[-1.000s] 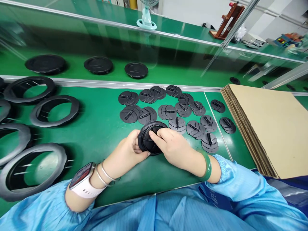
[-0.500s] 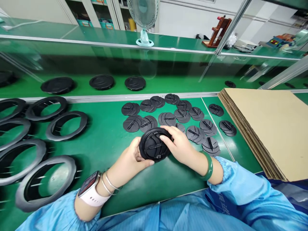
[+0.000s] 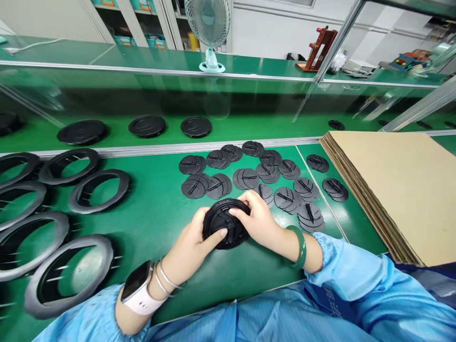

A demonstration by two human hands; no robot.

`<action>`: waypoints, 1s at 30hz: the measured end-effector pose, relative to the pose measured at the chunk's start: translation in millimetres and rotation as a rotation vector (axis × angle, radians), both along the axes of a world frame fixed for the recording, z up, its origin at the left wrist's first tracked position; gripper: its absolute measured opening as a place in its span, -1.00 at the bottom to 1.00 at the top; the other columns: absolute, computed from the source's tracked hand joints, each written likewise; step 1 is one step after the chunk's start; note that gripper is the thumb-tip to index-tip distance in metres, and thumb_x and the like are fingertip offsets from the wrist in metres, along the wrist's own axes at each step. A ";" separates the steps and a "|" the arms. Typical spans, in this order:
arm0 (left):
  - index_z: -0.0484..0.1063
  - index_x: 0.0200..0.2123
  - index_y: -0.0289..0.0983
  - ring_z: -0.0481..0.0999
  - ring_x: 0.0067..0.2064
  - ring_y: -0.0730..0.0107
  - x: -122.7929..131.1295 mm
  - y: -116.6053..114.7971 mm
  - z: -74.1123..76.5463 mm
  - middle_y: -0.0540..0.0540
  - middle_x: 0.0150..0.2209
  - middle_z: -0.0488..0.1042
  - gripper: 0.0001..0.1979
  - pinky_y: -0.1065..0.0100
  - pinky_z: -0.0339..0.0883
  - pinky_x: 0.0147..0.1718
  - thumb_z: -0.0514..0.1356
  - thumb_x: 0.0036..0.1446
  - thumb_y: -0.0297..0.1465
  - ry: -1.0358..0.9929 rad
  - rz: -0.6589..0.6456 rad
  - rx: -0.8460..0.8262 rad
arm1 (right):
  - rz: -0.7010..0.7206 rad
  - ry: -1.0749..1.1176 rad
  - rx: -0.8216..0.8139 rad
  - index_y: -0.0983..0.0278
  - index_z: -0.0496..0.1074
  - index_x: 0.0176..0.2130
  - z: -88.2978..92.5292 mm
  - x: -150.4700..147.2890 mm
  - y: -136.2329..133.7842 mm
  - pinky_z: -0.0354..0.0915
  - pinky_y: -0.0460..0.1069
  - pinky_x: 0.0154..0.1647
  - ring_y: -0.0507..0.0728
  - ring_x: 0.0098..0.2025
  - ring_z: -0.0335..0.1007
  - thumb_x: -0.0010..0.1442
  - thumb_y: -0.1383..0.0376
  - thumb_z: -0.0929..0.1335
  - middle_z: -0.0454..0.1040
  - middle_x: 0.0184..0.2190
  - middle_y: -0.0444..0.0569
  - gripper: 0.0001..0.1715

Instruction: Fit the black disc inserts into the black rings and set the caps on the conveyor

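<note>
Between my hands, above the green table, is a round black plastic part [image 3: 228, 242], a ring with a disc in it, its face turned up toward me. My left hand [image 3: 201, 237] grips its left side, the thumb laid on the disc's face and the other fingers around the rim. On the upper right edge, my right hand [image 3: 254, 216] is closed, its thumb pressing on the face. The fingers beneath the part are hidden. Just beyond my hands lie flat black discs with a narrow bar [image 3: 219, 185], several of them in overlapping stacks.
Large black rings with prongs [image 3: 99, 190] lie at the left. Round black covers [image 3: 147, 126] sit on the green strip behind the metal rail [image 3: 160, 148]. At the right is a cardboard stack [image 3: 395, 190]. A fan [image 3: 210, 28] stands on the shelf beyond.
My left thumb has moved from the part's lower rim onto its face. The part has shifted slightly down and left, and its disc looks turned or tilted. My right hand stays on the edge.
</note>
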State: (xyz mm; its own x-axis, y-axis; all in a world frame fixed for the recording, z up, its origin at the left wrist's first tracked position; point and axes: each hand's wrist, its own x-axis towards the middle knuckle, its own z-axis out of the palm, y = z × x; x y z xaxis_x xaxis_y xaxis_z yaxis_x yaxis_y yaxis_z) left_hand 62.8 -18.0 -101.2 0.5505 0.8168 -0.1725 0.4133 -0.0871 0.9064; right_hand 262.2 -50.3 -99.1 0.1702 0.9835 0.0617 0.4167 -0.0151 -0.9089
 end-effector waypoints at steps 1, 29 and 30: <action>0.26 0.04 -0.17 0.52 -0.05 0.17 0.3 0.6 -0.3 -0.07 -0.08 0.50 -0.58 0.19 0.43 -0.06 0.22 0.21 -0.12 -0.001 0.000 -0.001 | -0.010 -0.004 -0.002 0.22 0.28 -0.35 -0.2 -0.9 -0.4 0.21 0.03 -0.18 0.12 -0.22 0.25 0.17 0.34 0.42 0.31 -0.32 -0.14 -0.79; 0.26 0.04 -0.19 0.50 -0.05 0.19 -0.3 3.1 8.3 -0.06 -0.07 0.50 -0.61 0.22 0.37 -0.05 0.21 0.22 -0.17 0.036 -0.022 0.047 | 0.258 0.192 -0.119 0.22 0.39 -0.17 6.2 12.8 1.1 0.33 0.04 -0.10 0.13 -0.15 0.41 0.08 0.16 0.51 0.48 -0.22 -0.12 -0.63; 0.27 0.04 -0.19 0.51 -0.04 0.18 0.0 2.5 8.7 -0.06 -0.06 0.51 -0.61 0.22 0.37 -0.04 0.22 0.22 -0.19 0.026 -0.021 0.034 | 0.308 0.220 -0.138 0.22 0.40 -0.10 8.2 13.8 0.1 0.33 0.07 -0.04 0.15 -0.08 0.43 0.06 0.16 0.53 0.50 -0.15 -0.10 -0.55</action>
State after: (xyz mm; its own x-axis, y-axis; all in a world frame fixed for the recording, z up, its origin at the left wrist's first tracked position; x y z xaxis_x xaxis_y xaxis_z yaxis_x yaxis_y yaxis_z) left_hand 62.7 -15.5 -92.6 0.5631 0.8110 -0.1587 0.4341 -0.1269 0.8919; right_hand 276.0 -50.2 -90.9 -0.1397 0.9870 -0.0793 0.2161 -0.0478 -0.9752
